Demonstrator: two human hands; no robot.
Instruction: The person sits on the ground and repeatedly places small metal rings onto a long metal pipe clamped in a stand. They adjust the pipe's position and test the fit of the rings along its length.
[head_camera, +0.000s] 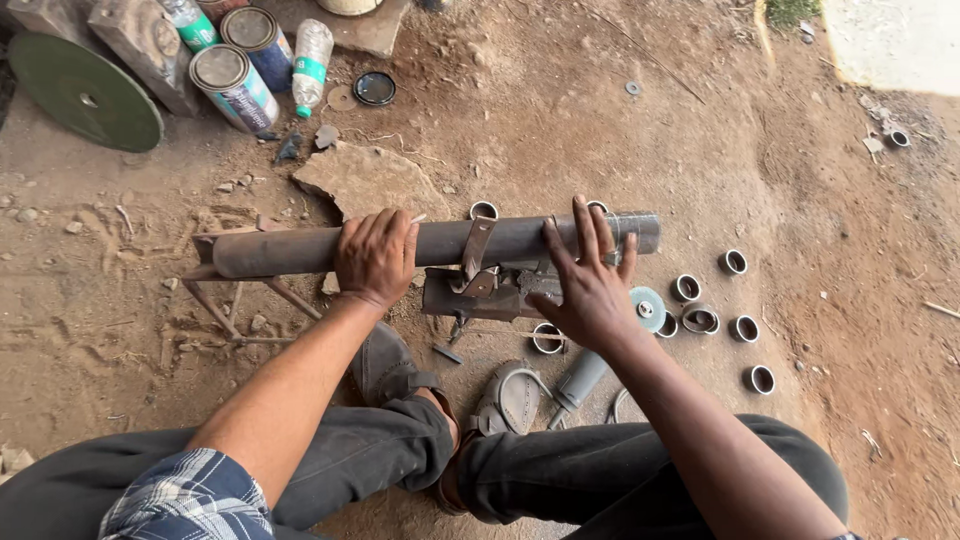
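Steel pipe (300, 250) gripped by left hand (375, 255), right hand (590, 285) fingers spread flat, clamp (480, 280) partly hidden

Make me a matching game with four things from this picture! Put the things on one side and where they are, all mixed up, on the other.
Things:
1. Left hand
2. Green disc
3. Short metal rings
4. Angle grinder

Places:
A. Scattered on the dirt right of the pipe
B. Lying on the ground under the right hand
C. Gripping the long grey pipe
D. Top left corner, beside the tins

Pairs: 1-C, 2-D, 3-A, 4-B
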